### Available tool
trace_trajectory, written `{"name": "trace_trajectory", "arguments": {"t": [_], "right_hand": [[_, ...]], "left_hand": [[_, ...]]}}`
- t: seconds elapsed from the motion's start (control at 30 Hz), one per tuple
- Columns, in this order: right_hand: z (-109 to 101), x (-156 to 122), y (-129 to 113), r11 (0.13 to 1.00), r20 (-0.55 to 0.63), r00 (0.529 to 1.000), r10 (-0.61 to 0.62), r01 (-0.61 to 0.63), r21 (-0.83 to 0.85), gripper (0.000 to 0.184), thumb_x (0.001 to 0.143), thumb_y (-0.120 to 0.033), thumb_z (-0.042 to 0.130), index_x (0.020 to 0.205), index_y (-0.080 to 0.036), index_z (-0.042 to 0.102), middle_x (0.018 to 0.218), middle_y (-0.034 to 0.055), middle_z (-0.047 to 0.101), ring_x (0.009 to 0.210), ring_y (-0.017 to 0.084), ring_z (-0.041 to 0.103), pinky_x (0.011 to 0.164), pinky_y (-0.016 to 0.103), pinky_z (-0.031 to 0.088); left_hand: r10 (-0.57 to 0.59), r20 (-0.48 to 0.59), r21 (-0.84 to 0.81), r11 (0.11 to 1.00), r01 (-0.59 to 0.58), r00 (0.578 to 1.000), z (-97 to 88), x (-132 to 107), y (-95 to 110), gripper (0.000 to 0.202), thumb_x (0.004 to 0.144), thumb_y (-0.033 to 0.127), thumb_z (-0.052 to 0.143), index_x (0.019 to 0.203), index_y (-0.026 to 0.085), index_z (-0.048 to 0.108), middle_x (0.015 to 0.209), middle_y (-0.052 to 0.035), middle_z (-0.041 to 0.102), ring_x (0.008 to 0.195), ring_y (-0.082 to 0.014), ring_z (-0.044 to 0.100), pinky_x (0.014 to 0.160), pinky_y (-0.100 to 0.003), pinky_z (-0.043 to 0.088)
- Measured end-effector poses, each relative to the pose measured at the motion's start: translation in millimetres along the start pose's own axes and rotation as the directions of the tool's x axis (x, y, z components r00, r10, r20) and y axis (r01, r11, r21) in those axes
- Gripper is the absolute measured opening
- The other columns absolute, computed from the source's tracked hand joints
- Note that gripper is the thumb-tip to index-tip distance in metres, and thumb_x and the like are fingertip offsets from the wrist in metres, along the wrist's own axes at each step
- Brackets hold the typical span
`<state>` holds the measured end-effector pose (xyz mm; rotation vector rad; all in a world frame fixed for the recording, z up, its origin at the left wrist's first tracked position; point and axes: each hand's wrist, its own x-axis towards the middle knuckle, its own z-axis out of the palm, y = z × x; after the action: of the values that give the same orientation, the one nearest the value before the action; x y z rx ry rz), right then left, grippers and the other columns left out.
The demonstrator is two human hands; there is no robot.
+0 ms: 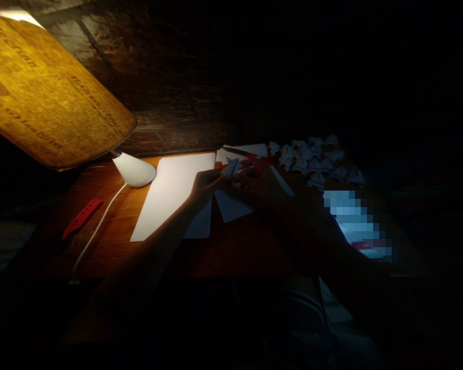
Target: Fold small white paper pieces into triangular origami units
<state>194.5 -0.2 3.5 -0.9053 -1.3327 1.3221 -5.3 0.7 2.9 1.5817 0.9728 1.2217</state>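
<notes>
A small folded piece of paper (231, 167) with pointed corners is held up over the middle of the table, between both hands. My left hand (206, 184) is closed on its left side, thumb and fingers pinching it. My right hand (257, 178) grips the paper from the right; its fingers are bent and partly in shadow. Below my left hand lies a stack of white paper sheets (173, 192). Another loose sheet (231, 206) rests beneath my right hand. Just behind the hands, a dark blade with a red handle (254, 156) lies on more white paper (263, 149).
Many folded paper pieces (303, 162) are heaped at the back right. A lit, pixelated screen (355, 221) is nearer me. At left are a lamp with a printed shade (57, 97), its white base (135, 171), a white cord (100, 221) and a slotted red object (83, 218). A wall stands behind.
</notes>
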Motion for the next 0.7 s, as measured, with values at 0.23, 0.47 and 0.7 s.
{"name": "trace_trajectory", "arguments": {"t": [0.23, 0.47, 0.7], "right_hand": [[-2.1, -3.3, -4.9, 0.993, 0.052, 0.999, 0.017, -0.011, -0.118, 0.031, 0.077, -0.046, 0.084, 0.074, -0.02, 0.066, 0.071, 0.0008, 0.068, 0.068, 0.016, 0.062, 0.062, 0.029, 0.05], [-1.9, -4.9, -4.3, 0.995, 0.065, 0.998, -0.002, 0.009, -0.101, 0.034, 0.073, -0.052, 0.084, 0.074, -0.021, 0.069, 0.073, 0.0012, 0.07, 0.068, 0.016, 0.061, 0.061, 0.029, 0.049], [2.8, -8.7, 0.3, 0.981, 0.046, 0.997, -0.066, 0.073, -0.177, 0.031, 0.078, -0.052, 0.08, 0.079, -0.021, 0.073, 0.076, 0.002, 0.072, 0.069, 0.016, 0.061, 0.058, 0.029, 0.047]], "left_hand": [[-0.029, 0.041, -0.008, 1.0, 0.03, 0.999, -0.4, -0.4, -0.2, 0.063, 0.07, 0.076, 0.091, 0.069, 0.015, 0.077, 0.064, -0.0046, 0.07, 0.059, -0.0138, 0.064, 0.055, -0.024, 0.049], [-0.018, 0.035, 0.048, 0.999, 0.016, 0.999, -0.1, -0.3, 0.1, 0.063, 0.073, 0.075, 0.089, 0.065, 0.014, 0.074, 0.062, -0.0043, 0.067, 0.057, -0.0134, 0.06, 0.052, -0.024, 0.044], [-0.029, 0.056, 0.095, 0.995, 0.024, 0.998, 0.6, -1.9, 3.4, 0.063, 0.075, 0.074, 0.087, 0.064, 0.015, 0.071, 0.061, -0.0028, 0.065, 0.055, -0.0118, 0.056, 0.05, -0.023, 0.038]]}}
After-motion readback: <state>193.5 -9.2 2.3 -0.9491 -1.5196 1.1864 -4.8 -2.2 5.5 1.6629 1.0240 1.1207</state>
